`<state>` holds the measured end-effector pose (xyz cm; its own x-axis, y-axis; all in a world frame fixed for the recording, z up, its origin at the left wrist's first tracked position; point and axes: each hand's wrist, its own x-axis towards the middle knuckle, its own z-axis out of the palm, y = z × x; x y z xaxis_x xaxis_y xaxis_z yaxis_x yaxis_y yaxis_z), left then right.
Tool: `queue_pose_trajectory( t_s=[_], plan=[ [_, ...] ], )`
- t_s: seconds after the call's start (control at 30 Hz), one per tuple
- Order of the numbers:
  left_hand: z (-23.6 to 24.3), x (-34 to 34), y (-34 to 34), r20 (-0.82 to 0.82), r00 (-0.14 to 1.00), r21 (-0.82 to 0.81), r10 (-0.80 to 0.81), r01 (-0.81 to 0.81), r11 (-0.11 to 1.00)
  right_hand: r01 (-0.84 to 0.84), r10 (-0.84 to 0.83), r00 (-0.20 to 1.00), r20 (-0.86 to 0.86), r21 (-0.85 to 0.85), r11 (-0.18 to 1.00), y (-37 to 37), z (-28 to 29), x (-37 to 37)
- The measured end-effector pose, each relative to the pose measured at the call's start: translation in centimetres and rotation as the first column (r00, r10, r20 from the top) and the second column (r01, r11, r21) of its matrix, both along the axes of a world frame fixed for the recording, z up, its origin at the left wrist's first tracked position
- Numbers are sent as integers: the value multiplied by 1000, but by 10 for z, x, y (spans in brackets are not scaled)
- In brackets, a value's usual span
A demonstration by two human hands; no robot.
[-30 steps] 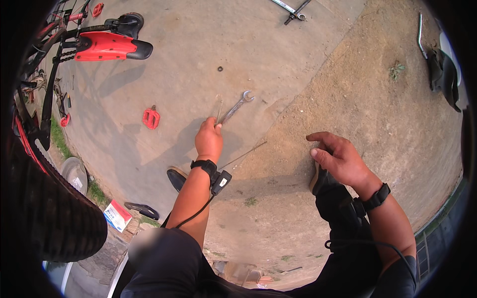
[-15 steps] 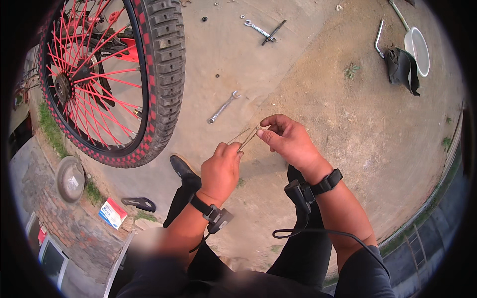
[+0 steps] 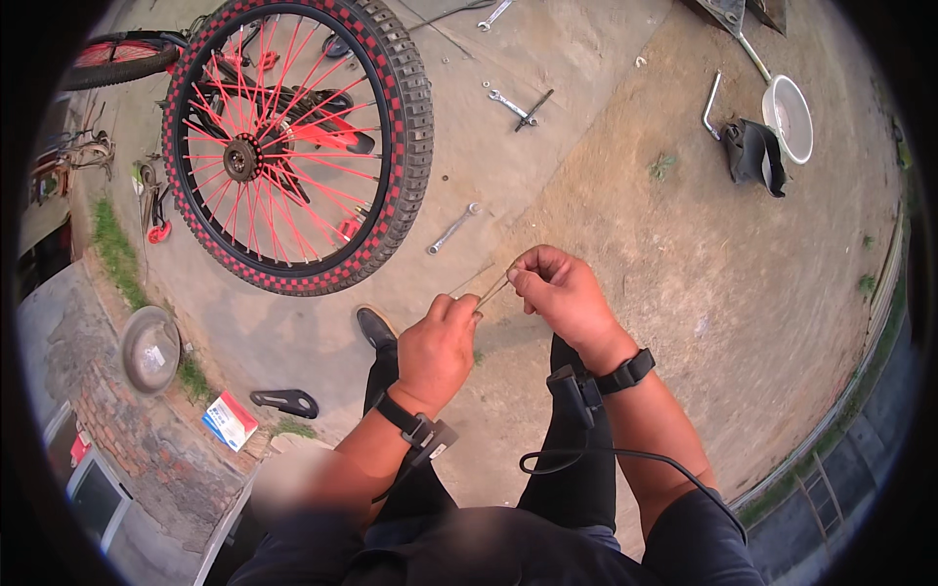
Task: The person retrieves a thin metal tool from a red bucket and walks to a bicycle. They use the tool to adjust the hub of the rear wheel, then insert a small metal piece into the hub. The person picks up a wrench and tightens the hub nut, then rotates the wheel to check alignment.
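My left hand (image 3: 440,350) is closed round a thin, stiff-looking wire (image 3: 495,290), doubled into two strands near the fingers. My right hand (image 3: 569,298) pinches the far end of this wire between thumb and fingertips. One thin strand sticks out past the left knuckles toward the upper right. The exact kind of wire is too small to tell. Just beyond my hands a combination wrench (image 3: 452,230) lies on the ground. To the left of it stands a bicycle wheel (image 3: 399,186) with red spokes and a knobbly, red-and-black checked tyre.
Farther off lie another wrench (image 3: 507,104) and a dark rod (image 3: 537,105) across it. At the right are a bent metal bar (image 3: 712,103), a black curved piece (image 3: 754,156) and a white ladle-shaped basin (image 3: 788,117). A metal bowl (image 3: 150,350) and a box (image 3: 230,421) sit at left.
The view has shifted, so the wheel shows farther right and more of it is seen. My right hand has come slightly lower and still pinches the wire; my left hand keeps its grip.
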<state>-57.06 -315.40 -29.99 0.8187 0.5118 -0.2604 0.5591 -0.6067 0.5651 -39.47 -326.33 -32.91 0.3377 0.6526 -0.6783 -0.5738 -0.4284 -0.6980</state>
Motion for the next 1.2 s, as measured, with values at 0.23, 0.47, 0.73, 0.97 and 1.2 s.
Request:
queue_pose_trajectory(
  t_s=[0.23,0.47,0.73,0.97,1.2],
  plan=[
    [9,-6,-2,-49,999,-49,-6,4,999,166,-161,978,133,-29,986,-4,18,9],
    [-36,24,-9,-25,998,-168,56,-60,984,225,-186,949,254,-135,965,-34,43,45],
    [9,64,-11,94,983,-136,159,-145,980,49,-49,992,115,-2,999,-51,56,35],
    [114,28,7,262,908,-318,327,-239,917,-95,114,963,-244,91,991,6,99,0],
    [119,-26,96,310,905,-200,290,-236,951,-159,157,950,-270,12,987,83,107,-57]
  ],
)
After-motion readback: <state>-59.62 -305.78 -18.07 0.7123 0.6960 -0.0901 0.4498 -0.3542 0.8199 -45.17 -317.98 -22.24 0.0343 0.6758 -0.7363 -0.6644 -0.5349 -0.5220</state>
